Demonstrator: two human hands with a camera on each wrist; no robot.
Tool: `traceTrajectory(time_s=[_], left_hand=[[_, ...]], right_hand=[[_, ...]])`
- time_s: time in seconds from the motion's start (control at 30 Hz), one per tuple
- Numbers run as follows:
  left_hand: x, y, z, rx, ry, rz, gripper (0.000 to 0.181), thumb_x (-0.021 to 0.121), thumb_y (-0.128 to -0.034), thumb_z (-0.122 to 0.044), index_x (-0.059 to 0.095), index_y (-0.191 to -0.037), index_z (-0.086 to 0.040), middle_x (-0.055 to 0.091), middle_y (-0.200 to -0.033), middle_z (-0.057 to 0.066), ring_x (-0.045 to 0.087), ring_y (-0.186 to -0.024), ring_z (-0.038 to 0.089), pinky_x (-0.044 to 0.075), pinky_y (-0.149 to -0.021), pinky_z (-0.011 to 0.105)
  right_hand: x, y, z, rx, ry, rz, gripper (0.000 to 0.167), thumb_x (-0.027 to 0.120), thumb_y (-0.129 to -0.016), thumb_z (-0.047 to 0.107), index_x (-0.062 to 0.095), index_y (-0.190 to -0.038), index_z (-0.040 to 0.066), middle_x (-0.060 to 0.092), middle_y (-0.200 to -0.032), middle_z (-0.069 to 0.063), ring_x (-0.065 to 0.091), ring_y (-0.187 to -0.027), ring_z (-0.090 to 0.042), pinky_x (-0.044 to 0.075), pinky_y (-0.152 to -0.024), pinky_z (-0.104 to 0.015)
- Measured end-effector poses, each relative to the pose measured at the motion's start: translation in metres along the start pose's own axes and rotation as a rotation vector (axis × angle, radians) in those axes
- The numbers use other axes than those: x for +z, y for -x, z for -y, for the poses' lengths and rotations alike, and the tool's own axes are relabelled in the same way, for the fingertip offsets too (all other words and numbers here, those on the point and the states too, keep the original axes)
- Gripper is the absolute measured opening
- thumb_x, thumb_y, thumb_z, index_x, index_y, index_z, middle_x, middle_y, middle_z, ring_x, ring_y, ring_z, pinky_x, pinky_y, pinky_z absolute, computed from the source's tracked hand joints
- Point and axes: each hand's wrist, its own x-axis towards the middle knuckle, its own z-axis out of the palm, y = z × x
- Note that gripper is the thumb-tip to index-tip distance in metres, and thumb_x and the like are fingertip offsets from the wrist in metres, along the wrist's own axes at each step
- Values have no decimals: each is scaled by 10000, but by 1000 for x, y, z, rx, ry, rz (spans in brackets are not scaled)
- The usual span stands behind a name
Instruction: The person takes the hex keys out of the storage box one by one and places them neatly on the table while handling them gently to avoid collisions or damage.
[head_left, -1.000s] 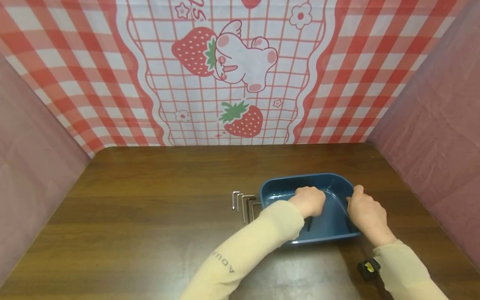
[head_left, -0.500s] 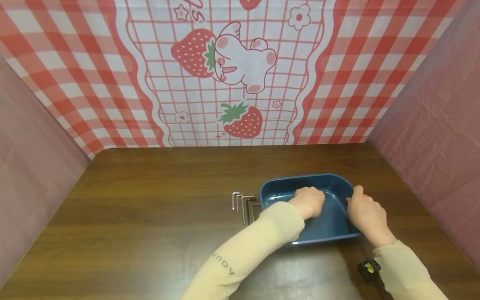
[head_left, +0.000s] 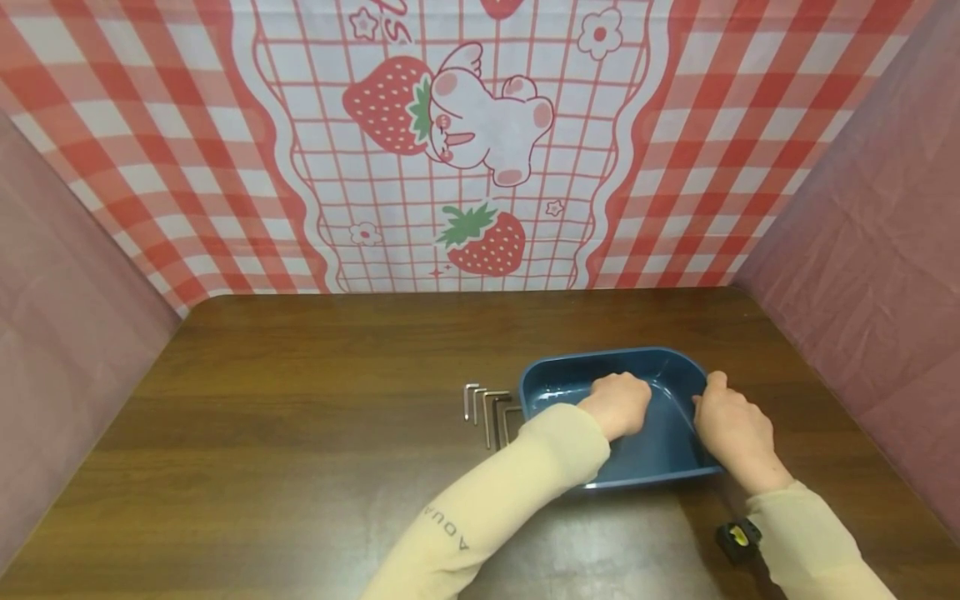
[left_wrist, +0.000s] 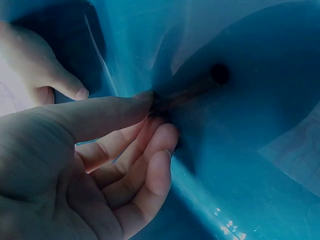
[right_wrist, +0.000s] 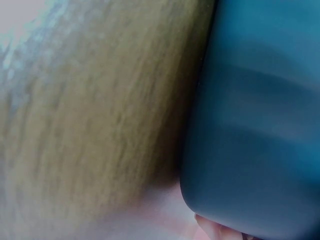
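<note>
In the left wrist view my left hand [left_wrist: 75, 150] pinches a dark hex key [left_wrist: 192, 90] between thumb and fingertips. Only a short rod with a blunt round end shows; the rest is hidden. In the head view this left hand [head_left: 618, 404] is inside the blue tray [head_left: 663, 454], low over its floor, and covers the key. My right hand [head_left: 735, 425] grips the tray's right side, its thumb at the rim. In the right wrist view the tray's outer wall [right_wrist: 250, 150] fills the right half, with a little of the fingers [right_wrist: 220, 231] below.
Several L-shaped hex keys [head_left: 487, 421] lie in a row on the brown table [head_left: 300, 433], close to the tray's left side; the sleeve partly covers them. A black device [head_left: 738, 537] is at the right wrist. Checked cloth [head_left: 697, 167] stands behind the table.
A dark rod end visible below my left hand one second ago is now hidden. Both hands and the tray have stayed almost still.
</note>
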Motion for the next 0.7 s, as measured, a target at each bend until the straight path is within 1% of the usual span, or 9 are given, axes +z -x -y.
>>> traceTrajectory(time_s=[0.1, 0.23, 0.33, 0.43, 0.5, 0.57, 0.7], left_hand=[[0, 0, 1, 2, 12, 4, 146, 596, -845, -176, 688, -952, -214, 629, -767, -47, 507, -596, 104, 405, -490, 235], [-1, 0, 1, -5, 41, 21, 144, 593, -854, -173, 686, -957, -212, 584, -686, -41, 514, -578, 97, 401, -492, 222], [-1, 0, 0, -10, 40, 26, 145, 594, -855, -180, 685, -961, -217, 568, -667, -43, 516, -577, 93, 400, -495, 219], [-3, 1, 0, 1, 26, 8, 133, 597, -847, -187, 685, -942, -216, 580, -686, -48, 511, -581, 93, 399, -487, 222], [-4, 1, 2, 12, 11, -24, 111, 597, -838, -192, 686, -900, -212, 586, -696, -52, 504, -579, 93, 395, -475, 227], [-7, 1, 3, 18, 14, -52, 85, 600, -829, -186, 682, -848, -201, 579, -678, -51, 500, -563, 94, 389, -456, 227], [-12, 2, 8, 16, 19, -84, 77, 600, -817, -166, 666, -783, -188, 537, -618, -49, 492, -534, 92, 379, -427, 221]], right_hand=[[0, 0, 0, 0, 0, -1, 284, 461, -903, 129, 365, -998, -121, 543, -820, -383, 546, -673, -508, 404, -491, -510], [0, 0, 0, -1, -2, -3, 286, 462, -902, 130, 363, -1000, -120, 542, -823, -385, 544, -675, -511, 404, -493, -511], [0, 0, -1, -3, -2, -4, 287, 461, -903, 130, 362, -999, -122, 543, -815, -383, 544, -667, -508, 403, -488, -508], [0, 0, -1, -2, 0, 2, 287, 459, -905, 128, 361, -1001, -123, 543, -809, -381, 545, -661, -502, 403, -485, -503], [0, 0, -1, -1, 0, 4, 285, 459, -906, 128, 361, -1000, -122, 544, -810, -381, 546, -660, -501, 404, -485, -503], [0, 1, -1, -3, 0, 0, 284, 462, -904, 128, 362, -997, -121, 543, -812, -382, 544, -659, -502, 403, -485, -505], [1, 1, -1, -13, -3, -24, 273, 466, -900, 127, 366, -982, -113, 545, -810, -386, 543, -653, -508, 400, -479, -508]])
